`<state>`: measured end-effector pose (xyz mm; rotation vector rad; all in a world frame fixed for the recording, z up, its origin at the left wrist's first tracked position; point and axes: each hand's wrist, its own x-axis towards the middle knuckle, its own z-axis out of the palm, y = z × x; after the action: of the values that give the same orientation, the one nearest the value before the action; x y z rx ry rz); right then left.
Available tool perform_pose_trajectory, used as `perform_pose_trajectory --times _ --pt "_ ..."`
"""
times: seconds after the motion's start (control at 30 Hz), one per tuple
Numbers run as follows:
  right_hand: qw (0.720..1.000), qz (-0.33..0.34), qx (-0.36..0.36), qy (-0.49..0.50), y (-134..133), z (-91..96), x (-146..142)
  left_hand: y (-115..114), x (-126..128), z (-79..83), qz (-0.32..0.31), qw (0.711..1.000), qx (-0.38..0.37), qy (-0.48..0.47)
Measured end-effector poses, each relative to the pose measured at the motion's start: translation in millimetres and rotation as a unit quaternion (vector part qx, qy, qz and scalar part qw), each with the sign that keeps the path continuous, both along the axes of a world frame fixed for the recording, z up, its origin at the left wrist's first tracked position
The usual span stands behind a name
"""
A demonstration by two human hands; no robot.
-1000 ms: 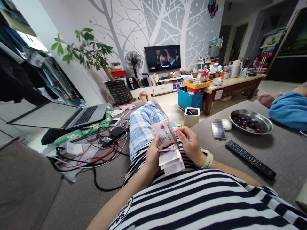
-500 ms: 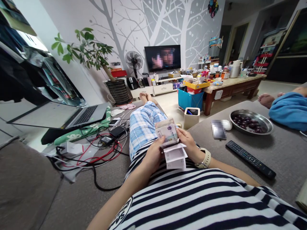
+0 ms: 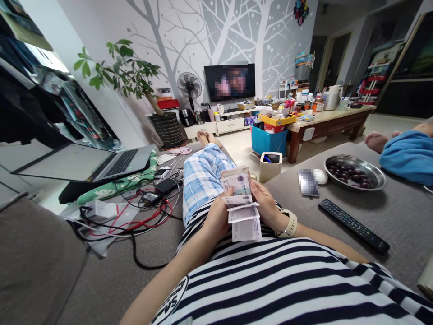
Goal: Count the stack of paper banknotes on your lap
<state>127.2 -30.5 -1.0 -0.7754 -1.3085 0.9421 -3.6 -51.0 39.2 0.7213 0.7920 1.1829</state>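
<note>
A stack of banknotes (image 3: 239, 183), pale with purple print, is held upright above my lap. My left hand (image 3: 218, 214) grips its left edge, thumb across the front. From the right side my right hand (image 3: 265, 203) pinches the stack, with a cream watch (image 3: 290, 223) on that wrist. Several notes (image 3: 245, 228) are folded down toward my striped shirt (image 3: 270, 275), hanging below the stack. The fingers behind the notes are hidden.
An open laptop (image 3: 122, 162) and tangled cables (image 3: 152, 212) lie left. To my right are a remote control (image 3: 353, 225), a white mouse (image 3: 320, 176) and a metal bowl (image 3: 379, 180) of dark red fruit. A person's blue-clothed leg (image 3: 406, 153) rests beyond the bowl.
One more note has folded down over the front of the stack. The hanging notes have shifted slightly left and lower. Both hands keep their hold.
</note>
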Motion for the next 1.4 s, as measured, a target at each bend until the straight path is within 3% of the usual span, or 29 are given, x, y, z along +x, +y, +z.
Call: perform_pose_trajectory --times 0.27,0.53,0.73,0.93,1.03,1.17,1.27,1.4 --pt "1.0 -0.014 0.027 -0.002 5 -0.7 2 -2 3 -4.7 0.018 0.998 0.064 0.013" --pt "1.0 0.017 0.0 0.017 -2 0.9 9 -1 -1 -1.4 0.016 0.999 0.027 0.008" --pt "0.991 0.126 -0.029 -0.019 -5 -0.5 13 0 -4 9.9 0.055 0.997 -0.047 -0.005" --pt "0.985 0.167 -0.018 -0.037 -2 -6.9 14 3 -7 10.1 0.018 0.994 -0.098 -0.04" --pt "0.992 0.118 0.025 -0.048 -5 -3.5 17 1 -6 7.8 0.023 0.994 -0.094 -0.056" --pt "0.98 0.015 0.177 -0.091 -17 10.7 23 0 -6 2.1 0.044 0.997 -0.05 -0.049" --pt "0.96 0.025 0.255 -0.115 -25 18.9 24 1 -7 -1.9 0.038 0.998 -0.023 -0.041" --pt "0.959 0.077 0.245 -0.123 -27 18.3 20 3 -8 -2.5 0.083 0.996 -0.028 -0.003"
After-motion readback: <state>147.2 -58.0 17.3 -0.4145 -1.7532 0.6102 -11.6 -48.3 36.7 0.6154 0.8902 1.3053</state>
